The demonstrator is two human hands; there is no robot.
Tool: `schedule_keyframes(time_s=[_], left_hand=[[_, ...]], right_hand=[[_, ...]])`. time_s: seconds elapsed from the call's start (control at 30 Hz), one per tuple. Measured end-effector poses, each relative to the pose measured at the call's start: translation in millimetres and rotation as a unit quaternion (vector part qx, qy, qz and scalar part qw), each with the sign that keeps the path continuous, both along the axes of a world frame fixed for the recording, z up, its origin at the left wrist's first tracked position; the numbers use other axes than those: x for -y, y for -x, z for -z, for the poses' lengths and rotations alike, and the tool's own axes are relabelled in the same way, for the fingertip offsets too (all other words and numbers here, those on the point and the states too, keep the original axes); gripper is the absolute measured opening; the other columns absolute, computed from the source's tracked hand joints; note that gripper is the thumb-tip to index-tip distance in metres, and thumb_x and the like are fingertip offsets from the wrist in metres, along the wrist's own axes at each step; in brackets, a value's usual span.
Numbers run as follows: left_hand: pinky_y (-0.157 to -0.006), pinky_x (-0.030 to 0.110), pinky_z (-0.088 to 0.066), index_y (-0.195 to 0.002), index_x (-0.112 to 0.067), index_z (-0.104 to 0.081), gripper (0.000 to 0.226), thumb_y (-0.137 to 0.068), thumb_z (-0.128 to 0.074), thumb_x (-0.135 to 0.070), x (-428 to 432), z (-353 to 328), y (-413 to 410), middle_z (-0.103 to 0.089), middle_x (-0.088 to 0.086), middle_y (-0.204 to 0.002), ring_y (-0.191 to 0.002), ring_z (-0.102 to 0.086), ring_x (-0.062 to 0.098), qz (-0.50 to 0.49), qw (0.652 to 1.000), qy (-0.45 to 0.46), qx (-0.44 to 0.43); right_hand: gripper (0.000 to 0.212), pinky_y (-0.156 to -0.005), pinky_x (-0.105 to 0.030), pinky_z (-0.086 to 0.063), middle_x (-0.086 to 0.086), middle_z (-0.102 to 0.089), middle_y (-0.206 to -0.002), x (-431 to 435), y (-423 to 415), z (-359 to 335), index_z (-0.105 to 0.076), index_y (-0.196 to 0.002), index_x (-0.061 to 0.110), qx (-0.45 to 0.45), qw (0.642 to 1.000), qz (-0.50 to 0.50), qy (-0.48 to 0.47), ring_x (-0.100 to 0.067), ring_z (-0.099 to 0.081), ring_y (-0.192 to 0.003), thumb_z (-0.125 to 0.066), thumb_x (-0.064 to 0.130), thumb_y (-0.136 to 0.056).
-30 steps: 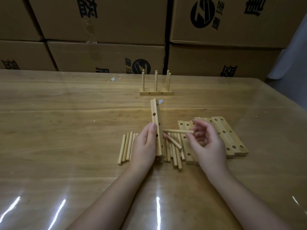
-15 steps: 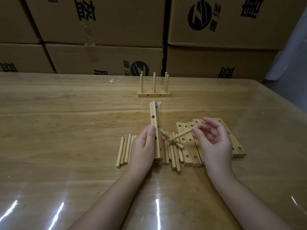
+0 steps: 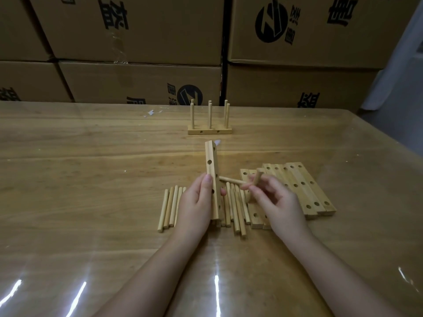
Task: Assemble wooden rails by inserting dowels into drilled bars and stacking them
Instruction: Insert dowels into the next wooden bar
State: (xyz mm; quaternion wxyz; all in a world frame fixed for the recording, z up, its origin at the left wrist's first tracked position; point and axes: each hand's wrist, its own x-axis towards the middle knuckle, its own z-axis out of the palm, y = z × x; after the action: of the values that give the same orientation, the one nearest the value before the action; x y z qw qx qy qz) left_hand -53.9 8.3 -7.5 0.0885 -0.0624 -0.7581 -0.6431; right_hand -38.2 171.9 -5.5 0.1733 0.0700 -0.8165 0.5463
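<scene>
My left hand [image 3: 196, 203] grips a drilled wooden bar [image 3: 211, 167] that stands on end, leaning away from me, with its holes facing right. One dowel [image 3: 231, 180] sticks out of the bar's right side. Just right of it, my right hand [image 3: 278, 202] pinches another dowel [image 3: 254, 183], which is blurred and tilted steeply. Loose dowels [image 3: 170, 205] lie flat to the left of my left hand, and more dowels [image 3: 238, 209] lie between my hands. Several drilled bars [image 3: 304, 186] lie side by side at the right.
A finished rail [image 3: 209, 129] with upright dowels stands further back on the wooden table [image 3: 91, 179]. Stacked cardboard boxes [image 3: 137, 83] close off the table's far edge. The table's right edge runs diagonally at the right.
My right hand has swung its dowel from lying level to steeply tilted and has moved a little left toward the bar. My left hand keeps the bar where it was.
</scene>
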Motion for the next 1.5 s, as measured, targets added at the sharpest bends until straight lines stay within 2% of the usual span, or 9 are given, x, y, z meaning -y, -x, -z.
schedule_keyframes(time_s=[0.07, 0.17, 0.3, 0.47, 0.6, 0.77, 1.2, 1.37, 1.5], left_hand=[[-0.074, 0.042, -0.050, -0.087, -0.011, -0.066, 0.039, -0.102, -0.035, -0.029, 0, 1, 0, -0.068, -0.007, -0.070, -0.072, -0.063, 0.014, 0.003, 1.000, 0.002, -0.006], [-0.074, 0.038, -0.051, -0.086, -0.015, -0.066, 0.038, -0.101, -0.035, -0.031, 0, 2, 1, -0.068, -0.009, -0.072, -0.072, -0.063, 0.010, 0.006, 1.000, 0.006, -0.008], [-0.075, 0.033, -0.052, -0.083, -0.022, -0.067, 0.037, -0.101, -0.036, -0.032, 0, 6, 2, -0.068, -0.005, -0.079, -0.075, -0.063, 0.009, 0.014, 0.999, 0.022, -0.024], [-0.069, 0.008, -0.045, -0.103, -0.046, -0.057, 0.024, -0.098, -0.034, -0.043, -3, 5, -2, -0.068, -0.018, -0.085, -0.079, -0.063, -0.002, 0.052, 0.996, 0.038, -0.067], [-0.071, 0.004, -0.043, -0.109, -0.047, -0.053, 0.025, -0.097, -0.035, -0.034, -4, 5, -4, -0.067, -0.028, -0.085, -0.080, -0.063, -0.005, 0.055, 0.993, 0.044, -0.098], [-0.063, 0.010, -0.045, -0.107, -0.042, -0.057, 0.026, -0.094, -0.035, -0.038, -4, 9, -3, -0.068, -0.019, -0.076, -0.072, -0.063, -0.002, 0.062, 0.994, 0.031, -0.087], [-0.064, 0.005, -0.044, -0.114, -0.041, -0.053, 0.028, -0.099, -0.041, -0.021, -4, 7, -6, -0.069, -0.017, -0.077, -0.074, -0.065, -0.005, 0.079, 0.990, 0.039, -0.108], [-0.069, 0.003, -0.044, -0.119, -0.027, -0.058, 0.031, -0.099, -0.043, -0.009, -5, 6, -7, -0.067, -0.009, -0.081, -0.079, -0.064, -0.008, 0.085, 0.990, 0.034, -0.109], [-0.066, 0.005, -0.045, -0.115, -0.040, -0.055, 0.030, -0.098, -0.044, -0.018, -5, 5, -7, -0.070, -0.015, -0.081, -0.078, -0.066, -0.004, 0.086, 0.990, 0.036, -0.103]], right_hand=[[0.020, -0.078, -0.017, -0.050, 0.010, -0.064, -0.097, -1, 2, 1, -0.066, -0.103, 0.027, 0.008, 0.999, 0.027, -0.042, -0.005, -0.059, -0.093, -0.058, 0.031, -0.085], [0.026, -0.064, -0.012, -0.048, 0.008, -0.065, -0.082, -4, 2, -4, -0.069, -0.094, 0.026, 0.024, 0.994, 0.036, 0.097, -0.001, -0.059, -0.076, -0.057, 0.043, -0.078], [0.009, -0.055, -0.019, -0.051, -0.006, -0.070, -0.077, -11, 3, -8, -0.068, -0.091, 0.013, 0.047, 0.972, -0.004, 0.232, -0.014, -0.064, -0.069, -0.061, 0.012, -0.086], [0.021, -0.055, -0.021, -0.051, -0.013, -0.072, -0.088, -12, 1, -13, -0.069, -0.092, 0.014, 0.054, 0.955, -0.041, 0.288, -0.018, -0.065, -0.074, -0.067, 0.026, -0.074], [0.025, -0.058, -0.021, -0.052, -0.012, -0.073, -0.090, -11, 0, -12, -0.071, -0.090, 0.018, 0.054, 0.957, -0.045, 0.280, -0.019, -0.067, -0.076, -0.069, 0.034, -0.071], [0.027, -0.058, -0.019, -0.051, -0.011, -0.073, -0.088, -8, 0, -13, -0.073, -0.088, 0.019, 0.049, 0.957, -0.034, 0.284, -0.018, -0.067, -0.076, -0.068, 0.040, -0.072], [0.014, -0.060, -0.016, -0.050, 0.000, -0.074, -0.093, -13, 3, -10, -0.071, -0.093, 0.029, 0.026, 0.966, 0.004, 0.257, -0.007, -0.065, -0.078, -0.068, 0.027, -0.080], [0.012, -0.061, -0.016, -0.050, 0.001, -0.074, -0.092, -14, 4, -9, -0.071, -0.092, 0.028, 0.020, 0.968, 0.012, 0.251, -0.007, -0.065, -0.078, -0.067, 0.024, -0.082], [0.012, -0.061, -0.015, -0.050, 0.003, -0.074, -0.091, -15, 4, -9, -0.070, -0.091, 0.031, 0.014, 0.971, 0.017, 0.239, -0.007, -0.065, -0.078, -0.067, 0.023, -0.083]])
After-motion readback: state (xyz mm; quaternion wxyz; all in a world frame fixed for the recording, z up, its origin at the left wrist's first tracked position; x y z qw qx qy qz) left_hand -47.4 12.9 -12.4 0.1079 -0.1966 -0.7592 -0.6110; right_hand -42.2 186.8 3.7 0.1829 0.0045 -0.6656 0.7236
